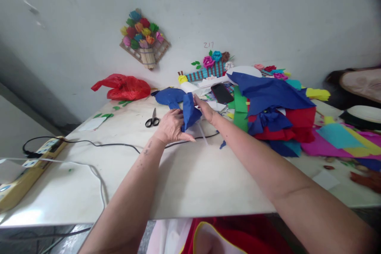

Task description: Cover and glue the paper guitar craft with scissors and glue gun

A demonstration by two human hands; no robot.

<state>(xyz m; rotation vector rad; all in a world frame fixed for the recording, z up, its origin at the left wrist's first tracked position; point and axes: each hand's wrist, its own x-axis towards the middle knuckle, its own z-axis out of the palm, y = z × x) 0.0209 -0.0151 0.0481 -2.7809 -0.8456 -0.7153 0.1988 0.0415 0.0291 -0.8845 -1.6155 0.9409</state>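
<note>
A folded piece of blue paper is raised a little over the white table, between my two hands. My left hand has its fingers curled at the paper's left side, with the thumb stretched out below it. At the upper right edge, my right hand grips the same piece; some of its fingertips are hidden behind it. Just beyond lies a rounded blue sheet; whether it joins the held piece I cannot tell. A pale translucent strip shows under the paper. Black-handled scissors lie left of my left hand.
A red plastic bag sits at the back left. Coloured sheets pile up at the right, near a phone. A black cable crosses the table from a power strip. Paper flowers hang on the wall.
</note>
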